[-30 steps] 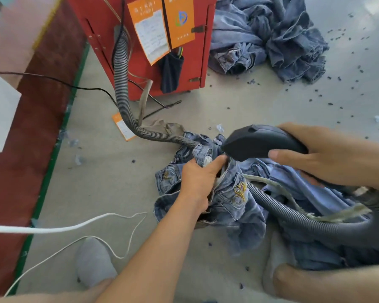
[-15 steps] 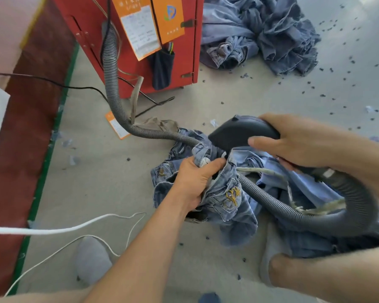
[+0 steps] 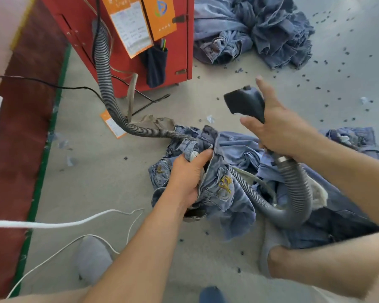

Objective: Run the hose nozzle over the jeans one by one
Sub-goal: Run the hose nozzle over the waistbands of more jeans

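Two hands were at work over the floor (image 3: 206, 88). The left hand (image 3: 187, 173) gripped a bunched fold of the jeans (image 3: 223, 189) at the waistband, fingers curled round the denim, with a yellow embroidered pocket just beside it. The right hand (image 3: 278, 125) held the black hose nozzle (image 3: 244, 101) up, apart from the jeans — its lower fingers wrapped the handle while the index finger stood straight beside the nozzle head. A grey ribbed hose (image 3: 295, 184) looped down from that hand over the crumpled denim, ran under the jeans and came out toward the red cabinet (image 3: 173, 51), where it rose along the side. Behind, near the cabinet, lay a second heap of jeans (image 3: 260, 29) — dark scraps dotted the floor around it. White cords (image 3: 64, 224) trailed across the lower left.
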A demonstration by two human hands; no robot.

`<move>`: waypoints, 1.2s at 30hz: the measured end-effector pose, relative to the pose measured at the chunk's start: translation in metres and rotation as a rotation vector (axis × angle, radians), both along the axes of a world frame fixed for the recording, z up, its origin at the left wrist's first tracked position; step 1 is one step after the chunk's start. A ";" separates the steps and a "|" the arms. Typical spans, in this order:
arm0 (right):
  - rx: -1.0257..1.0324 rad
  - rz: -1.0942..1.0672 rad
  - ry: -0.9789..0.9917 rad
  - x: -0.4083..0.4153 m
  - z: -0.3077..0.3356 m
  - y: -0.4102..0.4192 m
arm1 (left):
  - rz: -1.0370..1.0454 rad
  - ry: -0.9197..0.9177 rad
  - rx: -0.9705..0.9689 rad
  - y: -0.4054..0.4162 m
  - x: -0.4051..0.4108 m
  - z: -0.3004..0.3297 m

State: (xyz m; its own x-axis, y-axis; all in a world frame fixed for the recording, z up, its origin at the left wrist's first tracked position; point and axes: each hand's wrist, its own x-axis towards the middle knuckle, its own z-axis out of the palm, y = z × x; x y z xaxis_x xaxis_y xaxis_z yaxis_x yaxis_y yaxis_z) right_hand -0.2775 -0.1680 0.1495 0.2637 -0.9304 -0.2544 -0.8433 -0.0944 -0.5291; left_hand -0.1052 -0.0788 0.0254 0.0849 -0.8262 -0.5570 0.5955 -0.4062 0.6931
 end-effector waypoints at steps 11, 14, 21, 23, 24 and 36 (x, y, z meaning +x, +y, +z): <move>0.014 0.068 0.159 0.021 -0.042 0.011 | -0.010 0.430 -0.021 -0.013 -0.011 0.021; 0.044 0.012 0.106 0.007 -0.040 -0.002 | 0.086 0.181 -0.039 -0.012 0.002 0.015; 0.147 -0.159 -0.034 -0.001 -0.027 -0.018 | -0.040 -1.044 -0.223 0.024 0.021 -0.031; 0.219 -0.215 -0.091 0.002 -0.024 -0.021 | -0.403 -1.084 -0.159 0.028 0.021 -0.040; 0.246 -0.232 -0.113 0.003 -0.022 -0.022 | -0.528 -1.179 -0.134 0.026 0.022 -0.042; 0.317 -0.324 -0.184 -0.010 -0.006 -0.035 | -0.482 -0.210 -0.221 0.002 0.038 0.012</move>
State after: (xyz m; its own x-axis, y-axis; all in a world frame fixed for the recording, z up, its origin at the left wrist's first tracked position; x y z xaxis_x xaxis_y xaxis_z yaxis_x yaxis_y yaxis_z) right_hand -0.2875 -0.2028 0.1437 0.0402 -0.8561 -0.5152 -0.6924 0.3479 -0.6321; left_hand -0.0669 -0.0765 0.0374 -0.2404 -0.8938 -0.3786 0.2188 -0.4299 0.8760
